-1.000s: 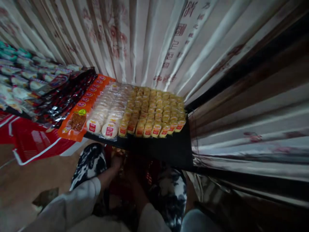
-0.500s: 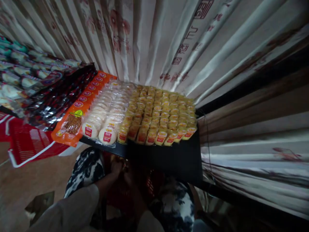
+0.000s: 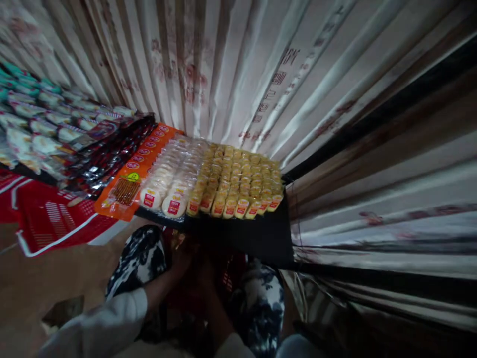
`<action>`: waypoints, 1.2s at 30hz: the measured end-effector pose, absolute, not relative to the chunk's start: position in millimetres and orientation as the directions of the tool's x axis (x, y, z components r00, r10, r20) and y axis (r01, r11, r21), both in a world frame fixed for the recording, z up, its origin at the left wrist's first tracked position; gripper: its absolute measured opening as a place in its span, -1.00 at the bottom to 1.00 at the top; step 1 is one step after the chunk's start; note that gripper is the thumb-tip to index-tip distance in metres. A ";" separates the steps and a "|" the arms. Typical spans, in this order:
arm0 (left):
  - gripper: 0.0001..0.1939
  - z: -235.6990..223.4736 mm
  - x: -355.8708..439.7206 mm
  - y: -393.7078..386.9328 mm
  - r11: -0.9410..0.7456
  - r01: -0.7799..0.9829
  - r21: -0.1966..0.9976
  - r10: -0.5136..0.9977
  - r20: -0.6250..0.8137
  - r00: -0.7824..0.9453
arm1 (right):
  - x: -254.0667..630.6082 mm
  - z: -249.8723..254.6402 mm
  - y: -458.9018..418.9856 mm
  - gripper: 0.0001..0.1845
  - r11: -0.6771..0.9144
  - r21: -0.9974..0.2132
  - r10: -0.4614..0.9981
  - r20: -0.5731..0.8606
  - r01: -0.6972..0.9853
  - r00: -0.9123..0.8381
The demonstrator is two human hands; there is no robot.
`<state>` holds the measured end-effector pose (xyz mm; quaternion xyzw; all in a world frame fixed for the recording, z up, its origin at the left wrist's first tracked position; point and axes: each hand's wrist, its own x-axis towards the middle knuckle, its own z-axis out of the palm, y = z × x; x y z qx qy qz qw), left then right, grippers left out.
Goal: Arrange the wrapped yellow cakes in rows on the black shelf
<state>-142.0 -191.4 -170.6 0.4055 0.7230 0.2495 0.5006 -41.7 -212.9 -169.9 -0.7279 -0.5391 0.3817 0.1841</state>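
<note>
Both my arms reach down between my knees, under the front edge of a black shelf (image 3: 257,233). My left hand (image 3: 183,257) and my right hand (image 3: 207,271) sit close together in deep shadow over something red and gold that I cannot make out. Their fingers are too dark to read. On the shelf lie rows of small yellow snack packs (image 3: 238,184), round white cakes in clear wrap (image 3: 169,176) and orange packs (image 3: 128,181).
Dark and pale snack packs (image 3: 70,144) fill the shelf to the left. A red basket (image 3: 48,219) stands on the brown floor below it. A pleated patterned curtain (image 3: 238,69) hangs behind and to the right. My knees wear black-and-white trousers (image 3: 139,256).
The camera has shifted a little, so the shelf sits slightly left and smaller. Both hands stay low in the shadow below the shelf edge, roughly where they were.
</note>
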 end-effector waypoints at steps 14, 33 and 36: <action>-0.67 -89.7 -148.1 -222.5 0.393 0.154 0.907 0.892 -0.335 -0.304 | -42.3 -105.8 -241.6 -0.64 -0.081 -0.696 0.996 -0.023 0.713 0.091; -0.73 -34.8 -135.0 -176.4 0.148 0.156 0.977 0.944 -0.092 -0.318 | -49.3 -47.7 -156.5 -0.54 -0.018 -0.757 0.972 0.140 0.653 0.189; -0.74 -43.6 -137.5 -177.2 0.056 0.255 0.965 0.945 0.031 -0.325 | -53.0 -55.5 -149.6 -0.57 0.027 -0.748 0.960 0.205 0.663 0.192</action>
